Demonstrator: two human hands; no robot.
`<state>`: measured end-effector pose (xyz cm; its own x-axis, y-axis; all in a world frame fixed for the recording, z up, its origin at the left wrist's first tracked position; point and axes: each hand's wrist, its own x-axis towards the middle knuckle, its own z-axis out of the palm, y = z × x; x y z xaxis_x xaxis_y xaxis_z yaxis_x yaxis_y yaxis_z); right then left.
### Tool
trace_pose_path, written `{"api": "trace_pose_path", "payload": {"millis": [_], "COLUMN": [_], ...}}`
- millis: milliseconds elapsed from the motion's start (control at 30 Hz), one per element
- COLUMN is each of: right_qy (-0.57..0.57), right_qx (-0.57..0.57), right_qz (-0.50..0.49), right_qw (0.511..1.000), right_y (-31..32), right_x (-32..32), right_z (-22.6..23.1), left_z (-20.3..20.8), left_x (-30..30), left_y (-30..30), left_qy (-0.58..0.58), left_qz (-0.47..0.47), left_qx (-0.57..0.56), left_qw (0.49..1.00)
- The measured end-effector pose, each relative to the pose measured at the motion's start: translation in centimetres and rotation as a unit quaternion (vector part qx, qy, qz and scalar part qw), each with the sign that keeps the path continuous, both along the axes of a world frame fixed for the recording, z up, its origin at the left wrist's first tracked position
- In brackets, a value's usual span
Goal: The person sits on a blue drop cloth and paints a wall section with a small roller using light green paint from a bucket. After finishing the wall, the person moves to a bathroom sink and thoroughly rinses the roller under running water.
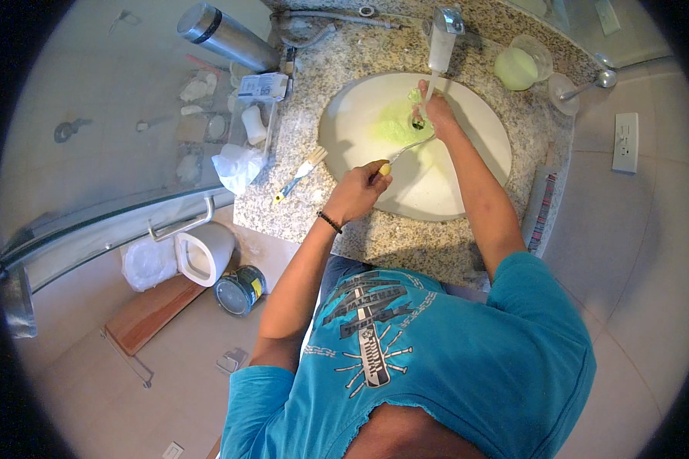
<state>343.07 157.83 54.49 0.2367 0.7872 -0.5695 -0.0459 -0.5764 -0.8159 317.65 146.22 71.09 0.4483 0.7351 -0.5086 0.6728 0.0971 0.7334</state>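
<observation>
Left hand [357,187]: fingers curled snugly round a yellow-handled tool [386,168] with a thin metal rod.
Right hand [439,113]: under the tap [441,50], by something pale green; from where I stand, I can't tell how tightly the fingers close.
Sink [486,153]: smooth oval, off-white, streaked with watery green.
Tub [545,56]: see-through, pale green stuff inside, standing on speckled stone counter [304,92].
Brush [302,173]: pale bristles, lying left of the sink.
Tool's place: above the sink, rod slanting from the left fist toward the right wrist.
</observation>
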Motion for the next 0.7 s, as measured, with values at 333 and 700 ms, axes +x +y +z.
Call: {"api": "trace_pose_path", "payload": {"millis": [333,700], "right_qy": [-0.297,-0.094], "right_qx": [0.200,0.122], "right_qz": [0.094,-0.163], "right_qw": [0.929,0.975], "right_y": [-2.5,-0.4], "right_x": [-0.5,-1.2], "right_z": [0.3,-2.6], "left_z": [0.1,0.3], "left_x": [1.3,0.4], "left_y": [-0.4,-0.6], "left_qy": [0.017,-0.011], "left_qz": [-0.072,0.027], "left_qx": [0.142,-0.062], "left_qw": [0.987,0.998]}}
